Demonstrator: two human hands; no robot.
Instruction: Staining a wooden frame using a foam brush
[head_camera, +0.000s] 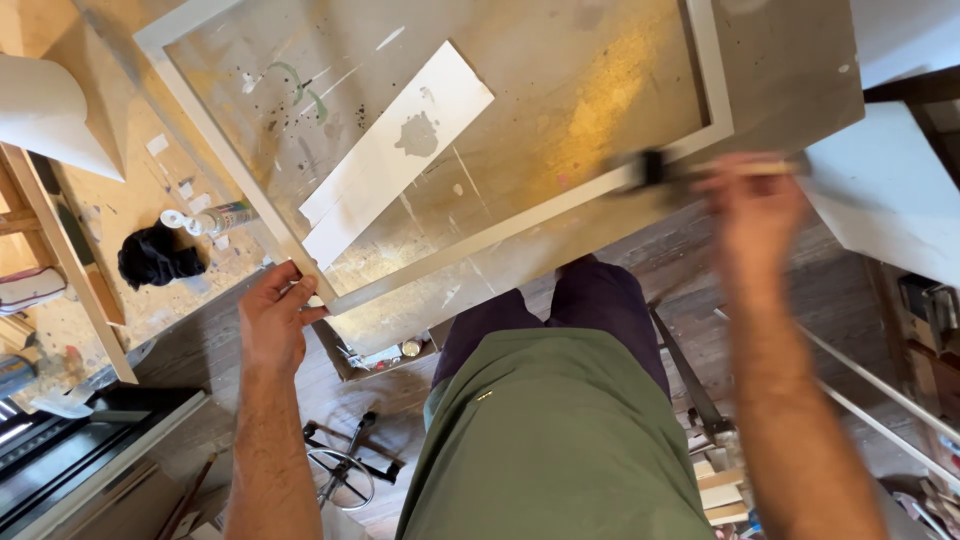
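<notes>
Painting step, I'd say: right hand (752, 205) grips brush (655, 170) on white frame (520, 225) lying on board (560, 110). Left hand (272, 312) pinches near corner. Next stroke needs frame pinned steady.

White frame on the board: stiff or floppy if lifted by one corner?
The white frame is thin-railed and wide, so it probably racks or flexes. Likely light. The left hand pinches its near corner; the blurred right hand holds a brush.
</notes>
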